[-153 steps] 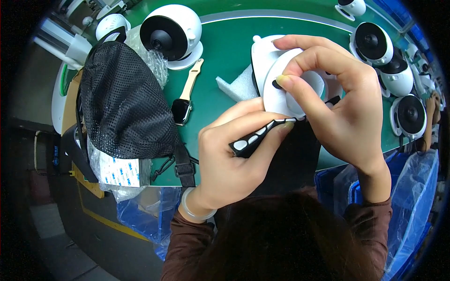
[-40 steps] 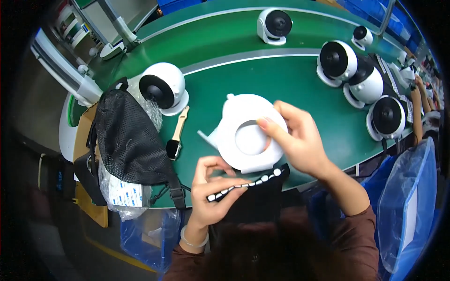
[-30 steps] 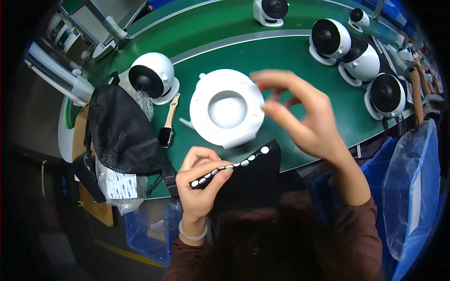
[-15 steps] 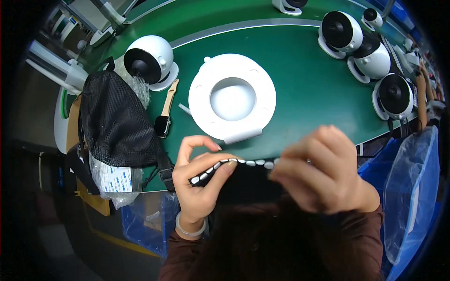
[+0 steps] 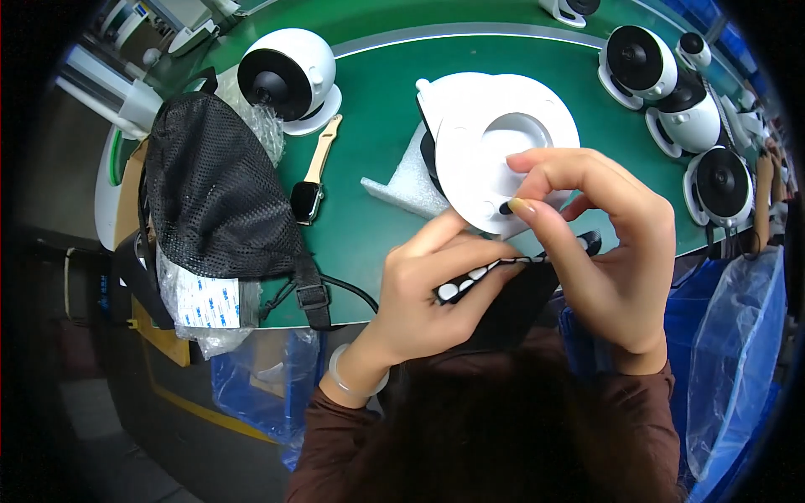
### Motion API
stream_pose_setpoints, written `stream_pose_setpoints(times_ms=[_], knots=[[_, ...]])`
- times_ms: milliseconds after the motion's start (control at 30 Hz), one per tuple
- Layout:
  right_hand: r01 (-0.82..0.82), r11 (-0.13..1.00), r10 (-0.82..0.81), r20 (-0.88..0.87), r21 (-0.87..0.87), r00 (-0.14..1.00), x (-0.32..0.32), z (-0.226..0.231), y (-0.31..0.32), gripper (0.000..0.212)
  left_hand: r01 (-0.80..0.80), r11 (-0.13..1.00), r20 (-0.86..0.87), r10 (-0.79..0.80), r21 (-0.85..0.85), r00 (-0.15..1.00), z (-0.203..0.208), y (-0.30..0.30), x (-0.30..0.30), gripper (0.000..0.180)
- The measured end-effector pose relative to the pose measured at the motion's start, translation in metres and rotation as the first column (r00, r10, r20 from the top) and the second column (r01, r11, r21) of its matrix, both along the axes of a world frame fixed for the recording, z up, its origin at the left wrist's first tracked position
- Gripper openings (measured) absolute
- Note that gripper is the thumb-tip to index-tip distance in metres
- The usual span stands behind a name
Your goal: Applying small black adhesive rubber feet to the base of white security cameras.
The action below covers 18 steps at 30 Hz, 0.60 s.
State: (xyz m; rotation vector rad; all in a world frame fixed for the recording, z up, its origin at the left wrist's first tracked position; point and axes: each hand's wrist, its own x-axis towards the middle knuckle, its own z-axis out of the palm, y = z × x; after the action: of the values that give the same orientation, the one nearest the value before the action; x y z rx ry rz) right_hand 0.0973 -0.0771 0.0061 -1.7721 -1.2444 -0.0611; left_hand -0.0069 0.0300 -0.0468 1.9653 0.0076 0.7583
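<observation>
The fingers of your left hand (image 5: 432, 293) pinch a black strip with white dots (image 5: 450, 291) in front of you, near the worktop's (image 5: 352, 251) front edge. Your right hand's (image 5: 633, 243) thumb and forefinger pinch a small black pad (image 5: 506, 207) at the round white base (image 5: 470, 151) of an upturned device, beside white foam (image 5: 411, 184).

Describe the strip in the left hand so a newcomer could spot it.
On the green table, find the white device with a round hollow. Below it in the picture, the left hand pinches the strip. It is narrow and black, set apart by its row of white ovals.
</observation>
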Motion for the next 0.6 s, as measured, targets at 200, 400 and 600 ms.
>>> stream_pose_setpoints(times_ms=[200,400,600], knots=[[-0.088,0.996,0.087,-0.065,-0.008,0.994,0.0006,-0.0081,0.0067,0.006,-0.032,0.997,0.051,0.029,0.063,0.998,0.0015,0.0022,0.0026,0.019],[-0.058,0.998,0.057,-0.06,-0.004,0.997,0.0009,-0.0078,0.0077,0.006,-0.04,0.997,0.072,0.035,0.069,0.997,0.0015,0.0007,0.0039,0.019],[-0.054,0.998,0.053,-0.055,-0.017,0.997,0.0013,-0.0083,0.0084,0.005,-0.05,0.998,0.046,0.048,0.045,0.998,0.0016,-0.0003,0.0028,0.019]])
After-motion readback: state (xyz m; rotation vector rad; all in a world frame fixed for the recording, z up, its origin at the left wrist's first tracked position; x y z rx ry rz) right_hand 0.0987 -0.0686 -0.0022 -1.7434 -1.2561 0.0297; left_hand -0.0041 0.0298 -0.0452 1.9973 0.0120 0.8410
